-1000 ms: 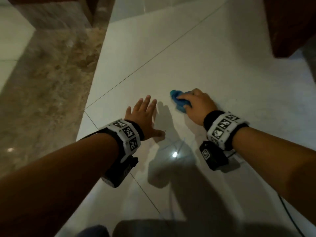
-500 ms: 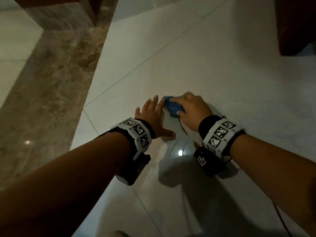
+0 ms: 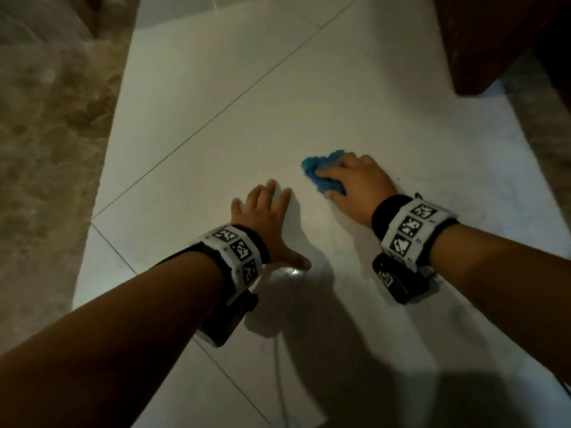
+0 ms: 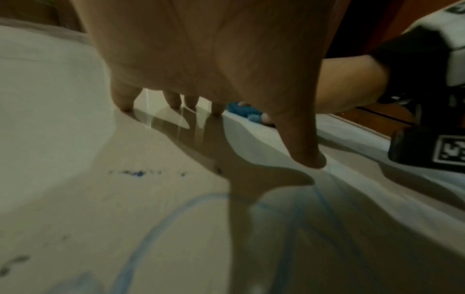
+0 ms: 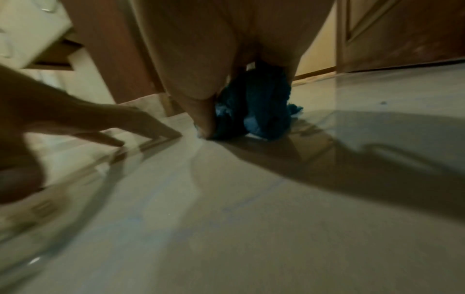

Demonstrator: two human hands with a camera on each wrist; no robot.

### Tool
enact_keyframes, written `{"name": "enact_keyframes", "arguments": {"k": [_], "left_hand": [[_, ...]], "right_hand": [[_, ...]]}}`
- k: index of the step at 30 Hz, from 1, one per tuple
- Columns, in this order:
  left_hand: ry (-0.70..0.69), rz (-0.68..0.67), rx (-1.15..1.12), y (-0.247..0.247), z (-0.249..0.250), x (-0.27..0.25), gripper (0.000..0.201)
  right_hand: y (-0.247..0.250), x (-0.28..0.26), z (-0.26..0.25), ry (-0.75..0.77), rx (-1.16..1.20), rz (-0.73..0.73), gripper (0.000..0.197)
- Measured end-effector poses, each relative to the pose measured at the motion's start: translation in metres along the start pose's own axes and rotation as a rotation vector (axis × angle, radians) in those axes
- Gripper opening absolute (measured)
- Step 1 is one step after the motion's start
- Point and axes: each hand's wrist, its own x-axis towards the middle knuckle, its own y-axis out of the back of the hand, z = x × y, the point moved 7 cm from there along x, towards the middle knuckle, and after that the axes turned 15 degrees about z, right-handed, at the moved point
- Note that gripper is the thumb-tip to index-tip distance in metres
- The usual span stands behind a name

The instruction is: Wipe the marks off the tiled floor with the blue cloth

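A crumpled blue cloth [image 3: 321, 174] lies bunched on the white tiled floor [image 3: 247, 118], and my right hand [image 3: 355, 183] grips it and presses it down. In the right wrist view the cloth [image 5: 254, 111] sits under the palm with the thumb beside it. My left hand [image 3: 265, 217] rests flat on the tile to the left of the cloth, its fingers [image 4: 173, 101] spread straight and holding nothing. Blue pen marks [image 4: 141, 244] curve over the tile below the left wrist, with small dark blue specks [image 4: 137, 173] nearby. Faint bluish smears [image 5: 226, 208] show under the right wrist.
A brown marble strip [image 3: 46, 149] borders the white tiles on the left. Dark wooden furniture [image 3: 500, 41] stands at the top right. Grout lines [image 3: 216, 118] cross the floor. A wooden door [image 5: 402, 35] and a wooden post [image 5: 105, 49] stand beyond the cloth.
My right hand has slid the cloth to the right, away from the left hand's fingertips. The left hand stays planted on the tile.
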Motion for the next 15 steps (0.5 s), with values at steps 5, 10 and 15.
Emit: {"name": "enact_keyframes", "arguments": {"k": [5,10,15], "left_hand": [[0.007,0.005,-0.124,0.01,-0.008,0.009,0.117],[0.032,-0.036,-0.18,0.002,-0.017,0.011,0.131],[0.023,0.002,-0.093,0.0,-0.014,0.008,0.135]], "right_hand": [[0.008,0.022,0.006,-0.007,0.115,-0.038,0.036],[0.005,0.006,0.01,-0.122,0.026,0.047,0.039],[-0.006,-0.023,-0.039,0.153,0.01,-0.083,0.038]]}}
